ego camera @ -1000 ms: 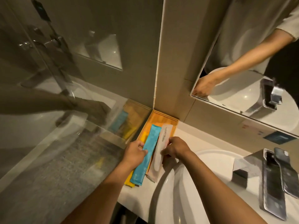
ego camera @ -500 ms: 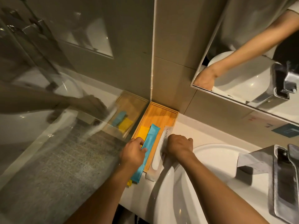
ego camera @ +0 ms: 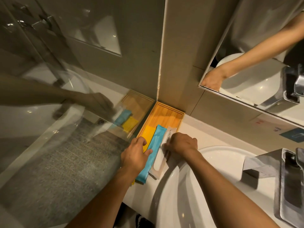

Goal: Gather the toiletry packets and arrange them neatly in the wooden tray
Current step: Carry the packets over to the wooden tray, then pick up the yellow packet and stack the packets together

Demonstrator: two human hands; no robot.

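A wooden tray (ego camera: pixel 166 115) sits in the corner of the white counter, against the tiled wall. Three long packets lie side by side across its near end and stick out over the counter: a yellow packet (ego camera: pixel 148 135), a blue packet (ego camera: pixel 153 150) and a white packet (ego camera: pixel 158 160). My left hand (ego camera: pixel 135 153) rests on the yellow and blue packets with its fingers pressing the blue one. My right hand (ego camera: pixel 181 143) is curled over the top of the white packet. The far half of the tray is bare wood.
A white basin (ego camera: pixel 205 186) lies right of the packets, with a chrome tap (ego camera: pixel 289 185) at the far right. A glass shower panel (ego camera: pixel 54 129) borders the counter on the left. A mirror (ego camera: pixel 263 55) hangs above the counter.
The three packets have slid toward me, out of the tray's far half, which now shows bare wood. Both hands have stayed on the packets.
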